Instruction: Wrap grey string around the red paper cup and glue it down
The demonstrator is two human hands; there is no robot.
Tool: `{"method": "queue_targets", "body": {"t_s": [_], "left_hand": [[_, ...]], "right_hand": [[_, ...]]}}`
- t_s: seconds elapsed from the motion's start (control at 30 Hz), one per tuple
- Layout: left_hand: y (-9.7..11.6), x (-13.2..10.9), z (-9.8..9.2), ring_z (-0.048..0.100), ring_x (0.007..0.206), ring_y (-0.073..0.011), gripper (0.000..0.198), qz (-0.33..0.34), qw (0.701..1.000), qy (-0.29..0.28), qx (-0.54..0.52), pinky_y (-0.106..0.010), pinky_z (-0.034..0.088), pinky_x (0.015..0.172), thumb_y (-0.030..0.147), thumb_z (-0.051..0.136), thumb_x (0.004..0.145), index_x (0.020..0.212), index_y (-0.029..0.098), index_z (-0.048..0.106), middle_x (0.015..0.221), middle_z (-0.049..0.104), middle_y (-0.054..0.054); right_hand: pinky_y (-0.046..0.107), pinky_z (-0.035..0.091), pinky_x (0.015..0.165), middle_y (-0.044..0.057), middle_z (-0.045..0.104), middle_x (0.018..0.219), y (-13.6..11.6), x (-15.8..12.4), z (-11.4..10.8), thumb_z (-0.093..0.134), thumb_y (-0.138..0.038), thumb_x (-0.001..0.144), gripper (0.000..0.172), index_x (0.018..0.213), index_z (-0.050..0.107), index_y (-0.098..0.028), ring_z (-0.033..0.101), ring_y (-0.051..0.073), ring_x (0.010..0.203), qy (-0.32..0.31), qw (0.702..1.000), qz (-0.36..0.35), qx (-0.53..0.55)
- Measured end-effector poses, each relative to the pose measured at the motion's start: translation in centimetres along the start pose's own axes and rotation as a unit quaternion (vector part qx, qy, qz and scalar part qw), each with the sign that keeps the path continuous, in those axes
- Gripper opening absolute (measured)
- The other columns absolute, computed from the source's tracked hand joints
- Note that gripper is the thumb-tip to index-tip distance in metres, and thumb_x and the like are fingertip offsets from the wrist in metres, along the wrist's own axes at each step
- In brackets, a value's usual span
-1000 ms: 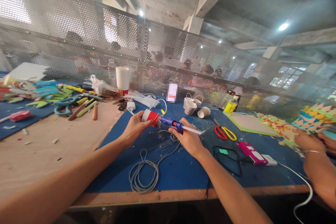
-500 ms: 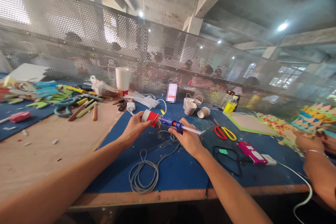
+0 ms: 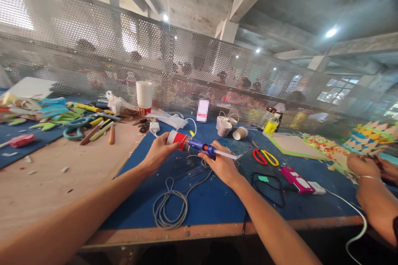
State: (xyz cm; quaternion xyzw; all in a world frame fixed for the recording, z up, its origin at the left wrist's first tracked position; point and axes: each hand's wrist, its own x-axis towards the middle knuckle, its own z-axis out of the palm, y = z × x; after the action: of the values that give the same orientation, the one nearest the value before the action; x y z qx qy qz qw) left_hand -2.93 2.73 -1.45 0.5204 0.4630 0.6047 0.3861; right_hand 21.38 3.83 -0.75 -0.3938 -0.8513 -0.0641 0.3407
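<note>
My left hand is closed around a red and white paper cup, tipped on its side with one end facing right. In my right hand is a blue glue gun, its front pointing left at the cup's end. A clear glue stick sticks out of the gun's back. Whether the nozzle touches the cup cannot be made out. Below both hands a grey cord lies coiled on the blue mat.
Small cups, red and yellow scissors and a magenta box lie to the right. Stacked paper cups stand behind. Tools and paper scraps crowd the left. Another person's hands work at far right.
Both hands keep almost the same pose, with the glue gun still at the cup. The view has shifted very slightly.
</note>
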Motion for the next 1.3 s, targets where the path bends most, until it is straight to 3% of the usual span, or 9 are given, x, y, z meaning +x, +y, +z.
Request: {"method": "queue_targets", "body": {"t_s": [0.47,0.7,0.83,0.97,1.07,1.2,1.3], "left_hand": [[0.2,-0.1,-0.1,0.061,0.066,-0.0150,0.025,-0.021,1.000,-0.005,-0.010,-0.026,0.044,0.063,0.027,0.076,0.070,0.091,0.016,0.066,0.076,0.070,0.000],[-0.1,0.1,-0.2,0.062,0.068,-0.0154,0.025,-0.035,0.999,-0.008,-0.030,-0.026,0.045,0.063,0.027,0.077,0.069,0.090,0.017,0.068,0.080,0.071,-0.001],[0.1,0.0,-0.2,0.062,0.066,-0.0164,0.024,-0.045,0.998,-0.008,-0.038,-0.028,0.045,0.062,0.028,0.077,0.067,0.087,0.017,0.070,0.079,0.072,-0.003],[0.8,-0.3,0.0,0.063,0.066,-0.0186,0.022,-0.045,0.998,0.003,-0.042,-0.030,0.046,0.061,0.027,0.077,0.065,0.083,0.017,0.070,0.077,0.072,-0.005],[1.0,-0.4,0.1,0.063,0.064,-0.0197,0.021,-0.046,0.998,0.008,-0.039,-0.031,0.046,0.059,0.026,0.077,0.063,0.081,0.017,0.070,0.073,0.070,-0.004],[1.2,-0.5,0.0,0.063,0.064,-0.0199,0.023,-0.043,0.998,0.001,-0.041,-0.031,0.046,0.058,0.028,0.078,0.061,0.079,0.017,0.069,0.071,0.069,-0.004],[1.2,-0.4,-0.1,0.061,0.063,-0.0190,0.026,-0.042,0.998,-0.001,-0.048,-0.030,0.046,0.058,0.031,0.081,0.060,0.078,0.017,0.068,0.070,0.069,-0.003]], "right_hand": [[0.025,0.044,0.072,0.002,0.061,0.088,0.2,-0.1,0.6,0.058,-0.055,0.096,0.035,0.089,0.061,-0.020,0.062,0.017,0.079,0.017,0.999,0.007,0.030],[0.028,0.047,0.074,0.004,0.069,0.086,0.0,0.2,0.1,0.062,-0.058,0.092,0.037,0.089,0.065,-0.021,0.065,0.021,0.080,0.017,0.983,0.101,0.152],[0.028,0.048,0.068,0.002,0.070,0.076,-0.1,0.6,-0.5,0.064,-0.059,0.089,0.039,0.092,0.070,-0.022,0.064,0.019,0.069,-0.037,0.944,0.174,0.279],[0.024,0.043,0.054,-0.004,0.055,0.053,0.0,0.7,-0.4,0.068,-0.062,0.084,0.042,0.092,0.068,-0.020,0.051,0.012,0.048,-0.062,0.883,0.227,0.406],[0.022,0.042,0.050,-0.004,0.054,0.057,0.2,0.8,-0.2,0.071,-0.061,0.082,0.043,0.084,0.064,-0.019,0.048,0.009,0.048,-0.056,0.822,0.244,0.512],[0.019,0.043,0.051,-0.004,0.055,0.065,1.0,1.1,-0.6,0.078,-0.057,0.077,0.044,0.088,0.066,-0.016,0.050,0.007,0.053,-0.042,0.738,0.285,0.610],[0.019,0.045,0.053,-0.003,0.057,0.066,2.2,1.3,-1.4,0.079,-0.057,0.075,0.045,0.086,0.068,-0.015,0.052,0.008,0.056,-0.001,0.726,0.313,0.612]]}}
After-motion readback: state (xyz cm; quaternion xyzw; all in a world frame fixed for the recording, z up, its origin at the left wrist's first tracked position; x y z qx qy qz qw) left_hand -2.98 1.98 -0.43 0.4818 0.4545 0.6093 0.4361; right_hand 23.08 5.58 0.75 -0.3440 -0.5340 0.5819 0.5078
